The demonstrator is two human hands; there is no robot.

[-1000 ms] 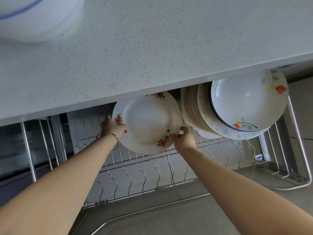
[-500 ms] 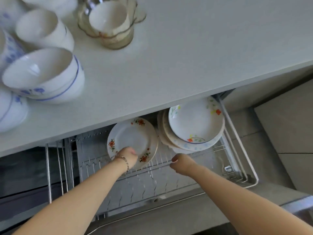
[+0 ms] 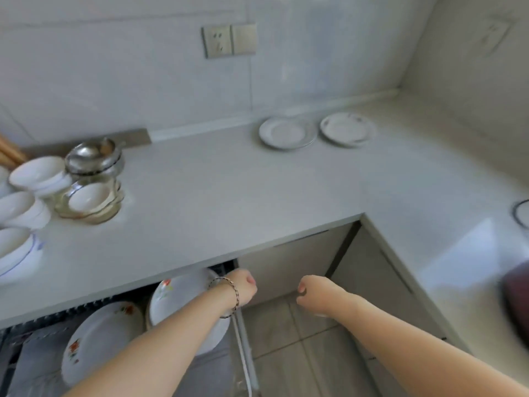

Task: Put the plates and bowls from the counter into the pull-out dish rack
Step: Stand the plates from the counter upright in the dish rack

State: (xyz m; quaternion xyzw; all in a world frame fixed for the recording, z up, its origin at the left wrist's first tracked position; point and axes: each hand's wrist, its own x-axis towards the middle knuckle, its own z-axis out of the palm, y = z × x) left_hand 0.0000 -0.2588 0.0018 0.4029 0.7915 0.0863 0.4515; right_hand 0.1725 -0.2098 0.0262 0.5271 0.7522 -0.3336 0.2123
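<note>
White plates racked — left hand, right hand curled, empty.

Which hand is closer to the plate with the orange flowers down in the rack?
Left. The left hand is up and right of the orange-flower plate; the right hand is farther right, over the floor.

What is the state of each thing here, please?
dish rack: pulled out, plates inside
flowered plate: on edge in the rack
left counter plate: flat, not yet racked
right counter plate: the same
white bowl: upright
left hand: fingers curled, holds nothing
right hand: fingers curled, holds nothing
</note>
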